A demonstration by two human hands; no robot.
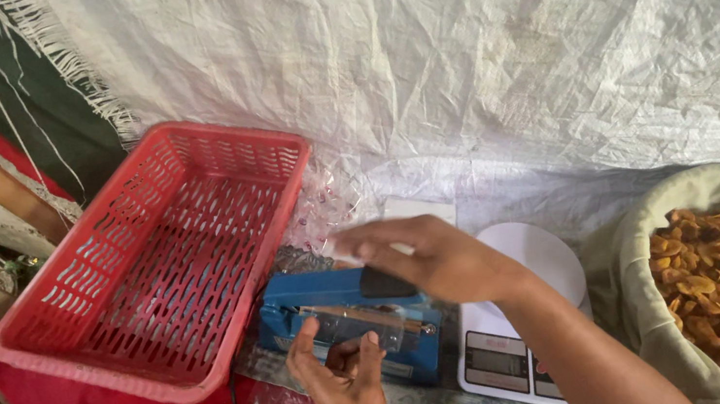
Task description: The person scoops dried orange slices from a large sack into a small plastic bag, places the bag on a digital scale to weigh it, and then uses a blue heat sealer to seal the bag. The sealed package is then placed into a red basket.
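A blue heat sealer (300, 306) lies between a red basket and a white scale. My left hand (345, 387) comes up from the bottom edge, and its fingers and thumb pinch a small clear plastic bag (364, 326) that lies across the sealer's bar. My right hand (434, 258) reaches in from the lower right. It is blurred, with fingers stretched out flat just above the sealer's black handle knob (384, 284). I cannot tell whether the palm touches the knob.
An empty red slotted plastic basket (38, 333) sits tilted at the left on a red cloth. A white digital kitchen scale (544, 263) stands right of the sealer. A cloth sack (629, 273) of golden fried chips fills the right edge. Crumpled clear plastic (321, 204) lies behind.
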